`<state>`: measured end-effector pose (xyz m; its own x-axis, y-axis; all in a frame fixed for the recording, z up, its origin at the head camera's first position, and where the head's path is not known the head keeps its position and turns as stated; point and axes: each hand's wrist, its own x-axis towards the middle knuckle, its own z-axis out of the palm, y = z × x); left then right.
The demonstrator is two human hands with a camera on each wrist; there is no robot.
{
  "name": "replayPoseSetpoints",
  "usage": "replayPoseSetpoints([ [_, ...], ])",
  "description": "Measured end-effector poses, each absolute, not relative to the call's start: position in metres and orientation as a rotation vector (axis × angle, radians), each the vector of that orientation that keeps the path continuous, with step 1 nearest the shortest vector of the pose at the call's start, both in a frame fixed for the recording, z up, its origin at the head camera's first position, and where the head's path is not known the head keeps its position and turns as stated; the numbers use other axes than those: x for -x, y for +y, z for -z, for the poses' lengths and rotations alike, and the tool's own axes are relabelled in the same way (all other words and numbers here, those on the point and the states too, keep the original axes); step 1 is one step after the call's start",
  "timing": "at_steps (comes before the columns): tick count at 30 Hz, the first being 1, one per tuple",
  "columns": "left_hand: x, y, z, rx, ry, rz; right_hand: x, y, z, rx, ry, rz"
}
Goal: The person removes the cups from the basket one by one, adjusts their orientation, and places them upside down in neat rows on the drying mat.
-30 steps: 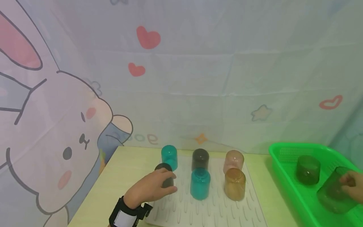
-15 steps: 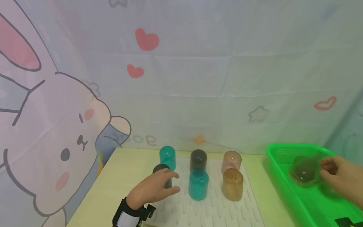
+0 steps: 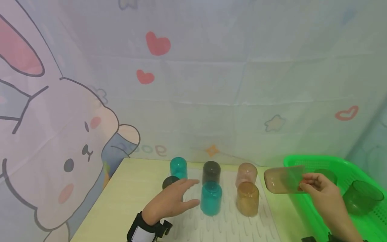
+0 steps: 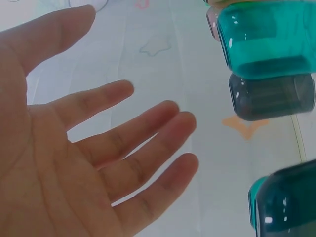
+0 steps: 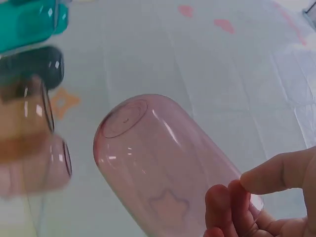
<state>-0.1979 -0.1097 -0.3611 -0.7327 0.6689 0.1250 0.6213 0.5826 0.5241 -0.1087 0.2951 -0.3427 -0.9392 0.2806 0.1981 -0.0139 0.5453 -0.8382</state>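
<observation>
My right hand [image 3: 328, 200] pinches a clear pink drinking glass [image 3: 281, 181] at its rim, thumb against bent fingers. The glass lies sideways in the air, its base pointing left, over the strip between the white ridged mat [image 3: 229, 230] and the green basket [image 3: 297, 158]. In the right wrist view the pink glass [image 5: 148, 158] fills the middle. My left hand [image 3: 169, 203] is spread over the mat's left side, holding nothing, and partly hides an upturned dark grey glass [image 3: 170, 181]. The left wrist view shows its palm [image 4: 54, 163] and straight fingers.
More glasses stand upside down on the mat: teal [image 3: 178, 167], grey [image 3: 211, 171] and pink [image 3: 246, 173] behind, teal [image 3: 211, 199] and amber [image 3: 248, 199] in front. Two darker glasses are in the basket, one tilted [image 3: 362, 198], the other partly behind my right hand.
My right hand has lifted the pink glass out of the basket and carried it left. My left hand has shifted a little right off the dark grey glass, its fingers straighter.
</observation>
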Motion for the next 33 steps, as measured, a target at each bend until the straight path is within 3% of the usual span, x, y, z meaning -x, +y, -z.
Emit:
replayPoseSetpoints([
  [8, 0.201, -0.095, 0.363, -1.215, 2.715, -0.919, 0.123, 0.251, 0.355, 0.008, -2.090, -1.804],
  [15, 0.204, -0.087, 0.364, -1.207, 2.707, -0.948, 0.135, 0.217, 0.365, -0.126, -1.900, -1.944],
  [24, 0.210, -0.079, 0.371, -1.308, 2.704, -1.051, 0.144, 0.183, 0.375, -0.120, -1.852, -2.142],
  [33, 0.219, -0.065, 0.385, -1.394, 2.499, -1.471, 0.151, 0.153, 0.383, -0.091, -1.826, -2.246],
])
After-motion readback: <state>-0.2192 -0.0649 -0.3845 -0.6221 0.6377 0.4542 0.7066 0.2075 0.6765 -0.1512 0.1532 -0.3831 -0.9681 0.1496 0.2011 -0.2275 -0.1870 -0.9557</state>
